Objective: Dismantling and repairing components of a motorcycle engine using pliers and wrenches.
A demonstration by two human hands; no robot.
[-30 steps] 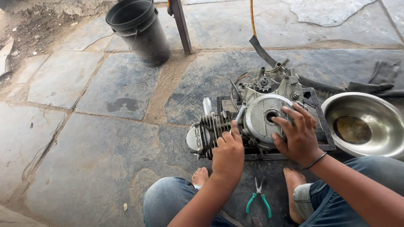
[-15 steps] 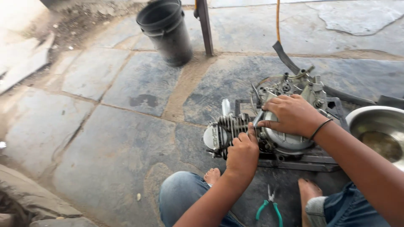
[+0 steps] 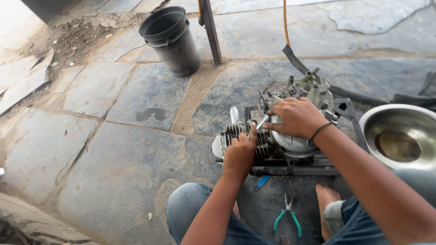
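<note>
The engine (image 3: 290, 131) sits on a metal frame (image 3: 295, 170) on the stone floor, partly stripped. My left hand (image 3: 240, 154) grips its finned cylinder; my right hand (image 3: 297, 117) presses flat on the round side cover, pliers (image 3: 287, 218) lying unused.

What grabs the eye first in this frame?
A small grey engine on a dark metal frame, right of centre on the stone floor, with both hands on it: the left hand on the finned cylinder, the right hand over the round side cover. Next, the black bucket at top and the steel bowl at the right edge; green-handled pliers lie between the feet.
</note>
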